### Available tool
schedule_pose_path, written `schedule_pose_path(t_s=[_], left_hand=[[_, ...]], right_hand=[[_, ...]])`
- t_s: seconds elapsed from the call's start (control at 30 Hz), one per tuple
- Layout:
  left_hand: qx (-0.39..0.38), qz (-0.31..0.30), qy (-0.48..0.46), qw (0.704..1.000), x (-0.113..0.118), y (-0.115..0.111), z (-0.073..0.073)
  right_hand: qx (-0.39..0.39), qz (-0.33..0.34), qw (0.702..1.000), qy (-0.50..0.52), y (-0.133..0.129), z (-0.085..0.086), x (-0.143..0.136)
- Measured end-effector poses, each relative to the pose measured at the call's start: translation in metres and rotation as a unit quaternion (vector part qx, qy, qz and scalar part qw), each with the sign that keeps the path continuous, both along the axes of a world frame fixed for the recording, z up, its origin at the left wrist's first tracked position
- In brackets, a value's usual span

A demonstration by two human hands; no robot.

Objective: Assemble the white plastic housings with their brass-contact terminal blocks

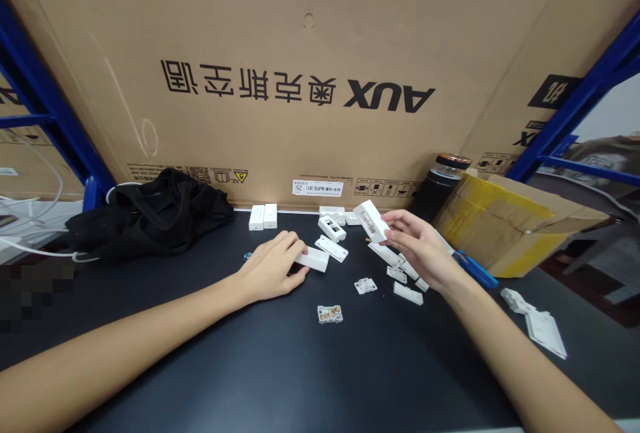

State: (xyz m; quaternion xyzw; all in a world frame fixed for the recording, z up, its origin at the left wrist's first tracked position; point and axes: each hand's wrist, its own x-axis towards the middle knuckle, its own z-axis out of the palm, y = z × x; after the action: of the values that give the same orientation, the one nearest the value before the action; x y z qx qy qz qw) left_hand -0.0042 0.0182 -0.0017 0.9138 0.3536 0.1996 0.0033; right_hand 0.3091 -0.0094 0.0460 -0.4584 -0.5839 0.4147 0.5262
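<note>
My right hand (pixel 417 243) pinches a white plastic housing (pixel 371 221) by one end, between thumb and fingers, and holds it tilted above the table. Its hollow side with inner slots faces me. My left hand (pixel 275 263) rests low over the table, fingers curled at the end of a white plastic cover (pixel 316 259). A bit of a blue object (pixel 247 256) shows behind the left hand; most of it is hidden. Just beyond lie an open white housing (pixel 332 228) and a flat white plate (pixel 331 248). Nearer me is a small white base (pixel 330 314) with brass-coloured contacts.
Several white plastic parts (pixel 408 294) are scattered near my right wrist. Blue-handled pliers (pixel 475 269), a taped carton (pixel 500 220) and a dark bottle (pixel 437 183) stand or lie right. A black bag (pixel 155 213) sits left. A large cardboard box (pixel 300 140) walls the back.
</note>
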Motion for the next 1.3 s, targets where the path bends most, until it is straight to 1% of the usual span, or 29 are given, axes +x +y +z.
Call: schedule_pose_path(t_s=[0.13,0.23,0.33,0.4,0.47,0.5,0.57,0.73,0.83,0.93,1.07,1.17,1.3], left_hand=[[0.006,0.004,0.013,1.000,-0.001,0.000,0.000],[0.015,0.001,0.019,1.000,-0.001,0.001,-0.001],[0.030,-0.006,0.026,0.999,-0.001,0.002,-0.001],[0.044,-0.009,0.035,0.998,0.000,0.003,-0.002],[0.053,-0.012,0.040,0.998,0.000,0.003,-0.002],[0.056,-0.013,0.039,0.998,0.000,0.003,-0.002],[0.056,-0.018,0.026,0.998,-0.001,0.002,-0.001],[0.059,-0.034,-0.014,0.998,-0.002,0.001,-0.003],[0.072,-0.033,-0.026,0.997,-0.001,0.001,-0.006],[0.077,-0.036,-0.029,0.996,-0.001,0.002,-0.008],[0.079,-0.047,-0.026,0.995,-0.001,0.001,-0.009],[0.073,-0.058,-0.022,0.995,-0.002,0.001,-0.008],[0.062,-0.077,-0.020,0.995,-0.002,0.000,-0.005]], right_hand=[[-0.038,0.025,0.997,0.069,-0.003,0.004,-0.001],[-0.051,0.018,0.996,0.067,-0.003,0.004,0.000],[-0.047,0.017,0.999,0.000,0.000,0.000,0.002],[-0.024,0.015,0.992,-0.120,0.003,-0.004,0.004],[0.003,0.001,0.967,-0.253,0.004,-0.009,0.005],[0.012,-0.009,0.953,-0.304,0.005,-0.011,0.005],[0.022,-0.026,0.933,-0.358,0.006,-0.016,0.003],[0.043,-0.035,0.902,-0.428,0.008,-0.026,-0.005],[0.049,-0.031,0.889,-0.454,0.009,-0.030,-0.008],[0.053,-0.029,0.882,-0.467,0.008,-0.030,-0.010],[0.068,-0.035,0.874,-0.479,0.005,-0.025,-0.013],[0.091,-0.055,0.866,-0.489,0.005,-0.020,-0.012],[0.100,-0.117,0.847,-0.508,0.012,-0.021,0.003]])
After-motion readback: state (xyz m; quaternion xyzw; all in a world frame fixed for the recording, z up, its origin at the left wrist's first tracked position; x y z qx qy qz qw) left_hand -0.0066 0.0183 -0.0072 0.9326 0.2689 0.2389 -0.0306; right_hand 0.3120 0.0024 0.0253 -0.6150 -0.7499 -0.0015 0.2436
